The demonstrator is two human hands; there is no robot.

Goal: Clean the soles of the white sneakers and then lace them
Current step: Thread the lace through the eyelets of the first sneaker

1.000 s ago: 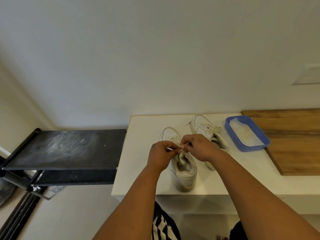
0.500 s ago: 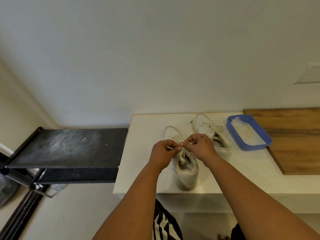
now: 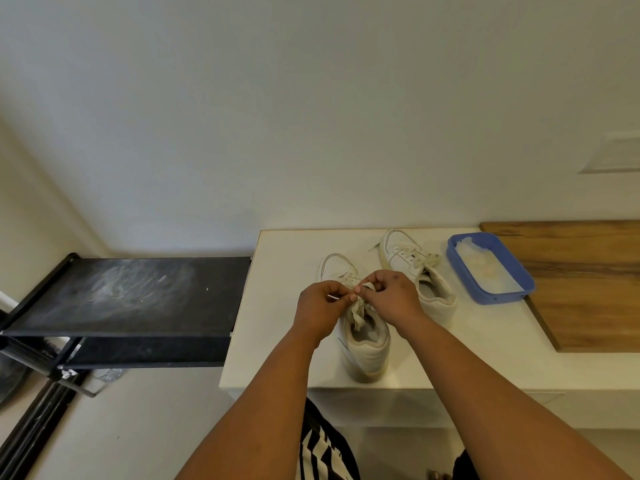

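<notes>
Near white sneaker point(image 3: 363, 336) upright on white counter point(image 3: 277, 306), toe far. Left hand point(image 3: 320, 311) and right hand point(image 3: 389, 299) fingertips pinching flat shoelace point(image 3: 356, 311) above tongue. Lace likely soft, limp, light: best gripped near the ends. Far sneaker point(image 3: 415, 271) just right, laced.

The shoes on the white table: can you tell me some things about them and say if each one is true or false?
1. Both hands pinch the lace of the near sneaker. True: left hand and right hand meet over it.
2. The far sneaker lies upside down. False: it sits sole down, laces up.
3. The blue tray is right of the shoes. True.
4. The tray sits on the black shelf. False: it rests on the white table, partly over the wooden board.
</notes>
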